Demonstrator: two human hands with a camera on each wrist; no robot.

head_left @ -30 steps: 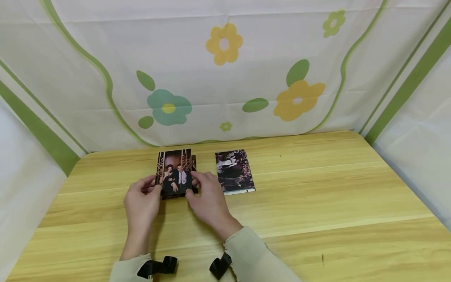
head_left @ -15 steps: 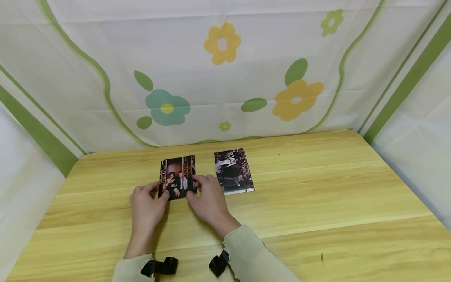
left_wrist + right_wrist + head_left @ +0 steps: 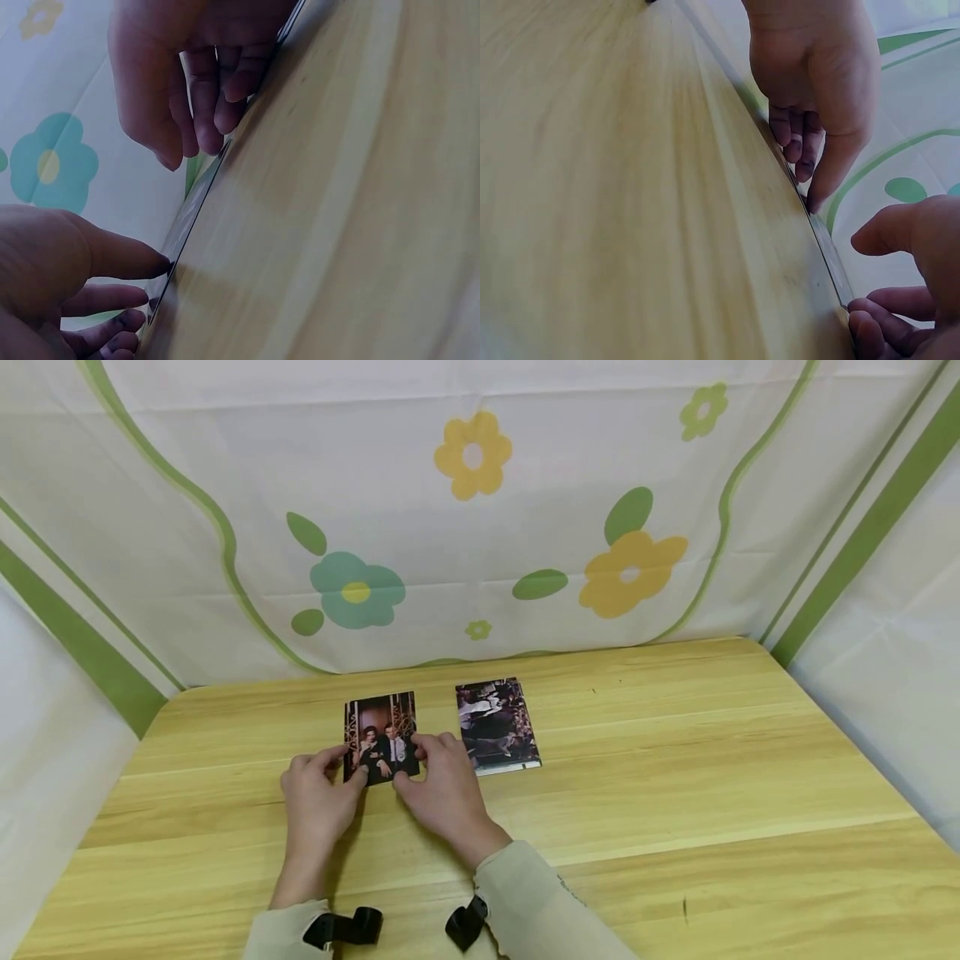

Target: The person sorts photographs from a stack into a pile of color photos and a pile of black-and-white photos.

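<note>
A photo (image 3: 381, 737) of two seated people in dark clothes lies on the wooden table, left of centre in the head view. My left hand (image 3: 318, 797) is at its left side, thumb on the near-left corner and fingertips along the edge. At its right side is my right hand (image 3: 446, 785). In the right wrist view the right thumb (image 3: 889, 229) stands apart from the photo, while the fingertips touch its corner. Seen edge-on in the left wrist view, the photo (image 3: 191, 217) lies flat, with the left thumb (image 3: 127, 255) against its near edge.
A second group of photos (image 3: 498, 727), a dark crowded picture on top, lies right of my right hand. The wooden table (image 3: 675, 793) stretches to a white flowered cloth (image 3: 540, 468) at the back. Black wrist straps (image 3: 348, 927) sit at the sleeves.
The photo has moved toward me and slightly right, from above the one beneath it to lying over it. The left hand has shifted right with it; the right hand has barely moved.
</note>
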